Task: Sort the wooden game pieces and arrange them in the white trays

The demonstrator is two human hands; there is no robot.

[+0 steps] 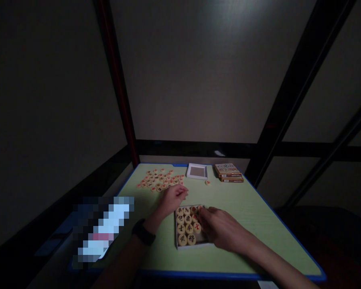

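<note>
A shallow white box [178, 245] lies on the green table [243, 208] in front of me, partly filled with round cream chess discs [188, 228] marked in black and red. My right hand [219, 228] rests over the box's right side, its fingers pinched on a disc at the top row. My left hand [173, 198] hovers just beyond the box, fingers curled, between it and a loose heap of discs [161, 179] at the table's far left. Whether the left hand holds a disc is hidden. A dark watch sits on my left wrist.
An empty white box lid [197, 171] lies at the far edge. Beside it is a stack of orange-brown boxes [228, 172]. One stray disc [207, 182] lies near the lid. The table has a blue rim; dark frame bars and walls surround it.
</note>
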